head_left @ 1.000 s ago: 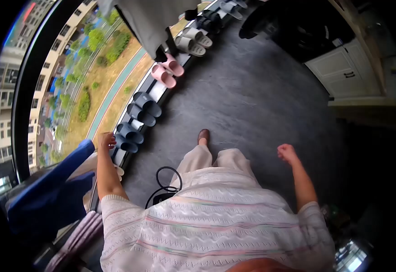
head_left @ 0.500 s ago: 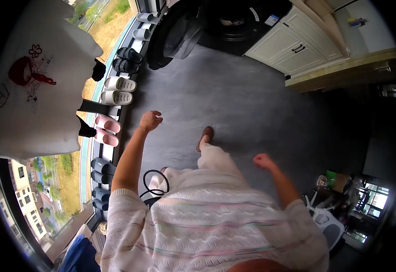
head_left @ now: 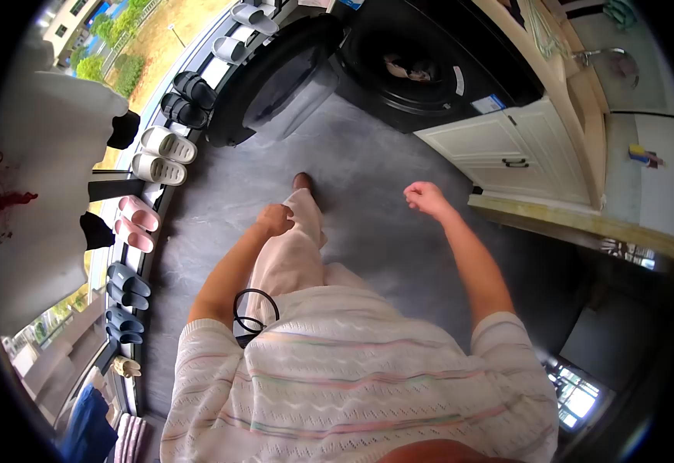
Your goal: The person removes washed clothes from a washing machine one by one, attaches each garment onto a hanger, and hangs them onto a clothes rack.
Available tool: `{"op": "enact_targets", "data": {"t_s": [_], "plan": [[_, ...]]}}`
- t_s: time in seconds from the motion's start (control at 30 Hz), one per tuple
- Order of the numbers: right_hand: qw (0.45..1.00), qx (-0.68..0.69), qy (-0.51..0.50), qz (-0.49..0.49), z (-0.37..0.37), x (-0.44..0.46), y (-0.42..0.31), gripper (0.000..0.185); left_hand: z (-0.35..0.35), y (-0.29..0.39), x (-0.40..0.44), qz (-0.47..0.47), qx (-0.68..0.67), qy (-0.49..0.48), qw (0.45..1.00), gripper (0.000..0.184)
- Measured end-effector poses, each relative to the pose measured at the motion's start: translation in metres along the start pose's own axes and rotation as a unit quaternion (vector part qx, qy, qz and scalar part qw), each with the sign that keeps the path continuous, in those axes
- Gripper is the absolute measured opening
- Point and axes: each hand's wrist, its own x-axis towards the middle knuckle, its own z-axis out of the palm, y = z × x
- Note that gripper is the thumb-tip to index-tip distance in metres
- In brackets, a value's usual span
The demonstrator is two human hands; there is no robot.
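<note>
The left hand (head_left: pixel 277 219) hung in front of the light trousers (head_left: pixel 287 251), its fingers folded under and mostly hidden, so that whether they were pressed together I could not tell; the right hand (head_left: pixel 428 198) was out over the grey floor (head_left: pixel 368 154), nearest the white cabinet (head_left: pixel 518 150) but apart from it, its fingers curled inward with nothing visible among them, and how tightly they met was likewise unclear; both arms were bent and held off the body, probably for balance, since one brown shoe (head_left: pixel 302 181) was set forward. The black washing machine (head_left: pixel 439 109) stood ahead of both hands, beside the cabinet, touched by neither; its round door (head_left: pixel 290 96) stood wide open towards the window side, which presumably left the drum within reach from the front. Slippers rested in pairs along the window ledge (head_left: pixel 215 73), the pink pair (head_left: pixel 136 224) among them, likely put there to air and to stay off the floor; a pale garment (head_left: pixel 43 185) with a red print hung at the left, perhaps to dry in the light. As for containers, the drum held a small bundle of pale and dark cloth (head_left: pixel 410 69), too shaded to make out further; the cabinet was closed, its contents hidden.
</note>
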Motion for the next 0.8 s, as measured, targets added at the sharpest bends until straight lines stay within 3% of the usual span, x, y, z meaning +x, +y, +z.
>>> {"op": "enact_targets", "data": {"t_s": [0.17, 0.3, 0.37, 0.53, 0.63, 0.7, 0.77, 0.8], "plan": [[0.990, -0.133, -0.034, -0.027, -0.048, 0.091, -0.031, 0.015, -0.003, 0.033, 0.072, -0.051, -0.065, 0.005, 0.997, 0.034], [0.987, -0.159, 0.013, -0.009, -0.088, 0.176, -0.012, 0.015, 0.006, 0.055, 0.107, -0.023, -0.115, -0.019, 0.993, 0.034], [0.983, -0.183, 0.030, 0.005, -0.104, 0.219, -0.014, 0.015, 0.019, 0.067, 0.125, -0.061, -0.143, -0.017, 0.988, 0.029], [0.948, -0.304, 0.068, -0.069, -0.128, 0.339, -0.033, 0.017, 0.072, 0.087, 0.178, -0.074, -0.225, 0.045, 0.971, 0.027], [0.940, -0.290, 0.122, -0.134, -0.142, 0.433, -0.024, 0.018, 0.107, 0.112, 0.218, -0.096, -0.273, 0.091, 0.953, 0.026], [0.922, -0.318, 0.175, -0.135, -0.150, 0.481, -0.035, 0.020, 0.126, 0.133, 0.243, -0.115, -0.315, 0.105, 0.936, 0.026], [0.935, -0.260, 0.196, -0.139, -0.163, 0.534, -0.029, 0.020, 0.128, 0.151, 0.266, -0.127, -0.368, 0.108, 0.915, 0.026], [0.914, -0.291, 0.207, -0.193, -0.173, 0.558, -0.026, 0.020, 0.127, 0.158, 0.277, -0.120, -0.399, 0.096, 0.904, 0.026]]}}
